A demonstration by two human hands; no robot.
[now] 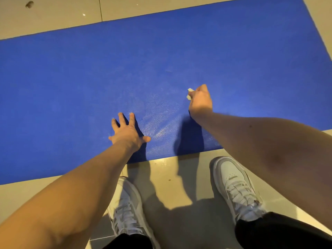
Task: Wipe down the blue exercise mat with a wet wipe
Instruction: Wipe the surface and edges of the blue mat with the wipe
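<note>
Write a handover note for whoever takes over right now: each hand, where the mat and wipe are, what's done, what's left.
Left hand: open, fingers spread, pressing the blue mat near its near edge.
Right hand: gripping a balled wet wipe, low over the mat's middle.
Mat: flat on the tiled floor, white shoes at its near edge.
Done: a shiny, damp-looking patch between the hands seems wiped.
Left: far side and both ends look matte, probably unwiped.
</note>
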